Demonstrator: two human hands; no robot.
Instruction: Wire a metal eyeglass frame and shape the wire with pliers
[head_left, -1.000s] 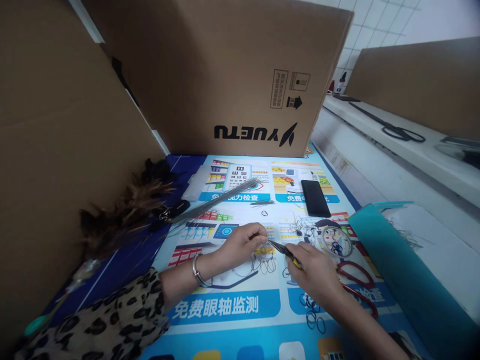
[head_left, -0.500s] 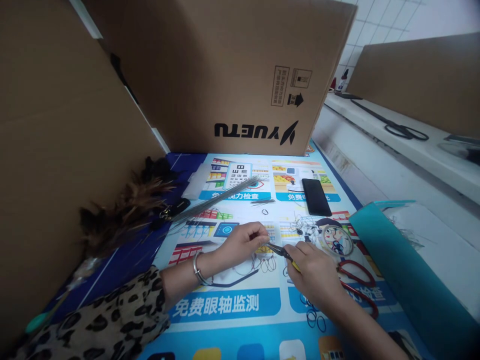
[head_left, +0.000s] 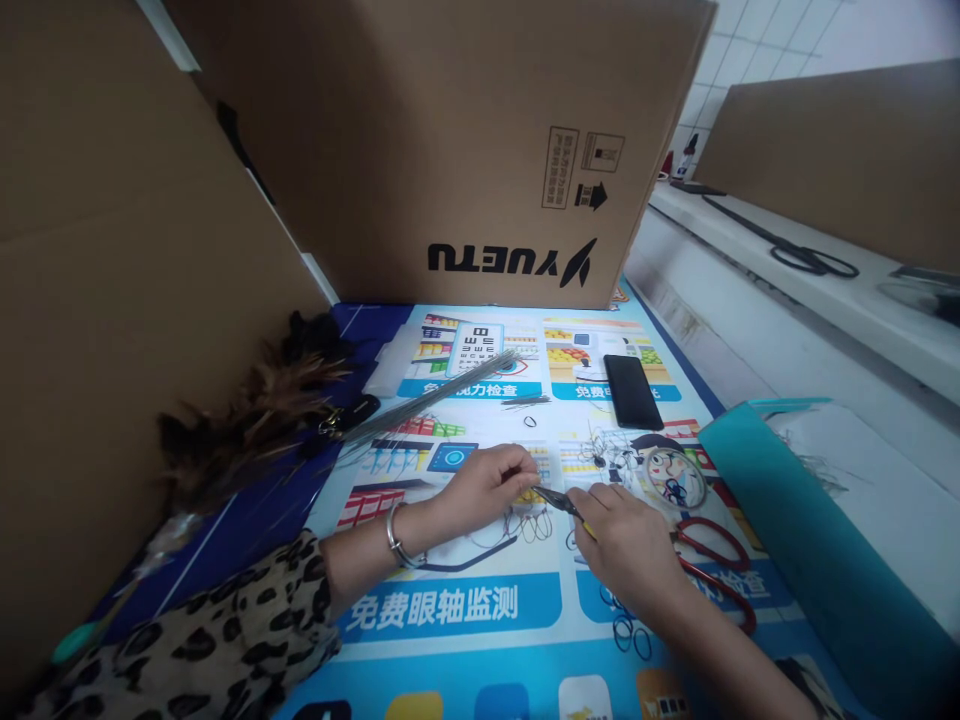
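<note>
My left hand [head_left: 491, 488] pinches a tiny piece of what looks like thin wire between thumb and forefinger, mostly hidden by the fingers. Closed around the yellow handle of a pair of pliers [head_left: 555, 498] is my right hand [head_left: 626, 535]. The pliers' dark jaws point left and meet the left fingertips; a small gap at the jaws shows. Just below the tips lie several thin wire loops [head_left: 536, 527]. Farther off rest a small dark ring [head_left: 529, 422], a few short wires [head_left: 525, 402] and a long bundle of grey wires [head_left: 442, 393].
Red-handled scissors [head_left: 720, 545] lie beside my right wrist, with dark rings [head_left: 626, 635] nearer me. A round clear dish [head_left: 675, 478], black phone [head_left: 634, 392] and teal folder [head_left: 810, 540] are at right. Brown feathers [head_left: 217, 430] lie left. Cardboard [head_left: 420, 150] walls the back.
The pliers' jaws look slightly more apart and their angle has shifted a little at the left fingertips. Both hands stay in nearly the same place.
</note>
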